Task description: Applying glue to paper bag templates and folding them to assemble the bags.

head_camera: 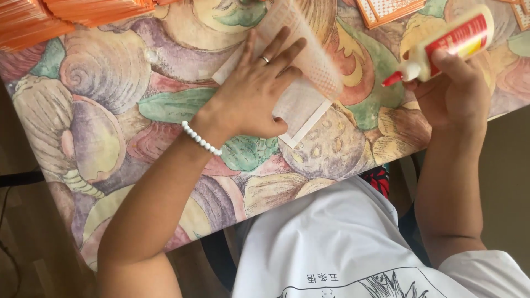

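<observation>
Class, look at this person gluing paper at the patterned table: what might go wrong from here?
1. The white glue bottle with red nozzle in the right hand points sideways over the tablecloth; glue may drip there.
2. The left hand pins the pale paper sheet whose flap stands up; it may crease.

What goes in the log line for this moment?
left hand: flat on white paper sheet | right hand: holds glue bottle, red tip left | table: patterned cloth

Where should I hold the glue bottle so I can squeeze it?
Grip the glue bottle around its wide middle, coming from below as the right hand does. Its body is the broad part; the red nozzle narrows and points down-left, so keep fingers off it.
</observation>
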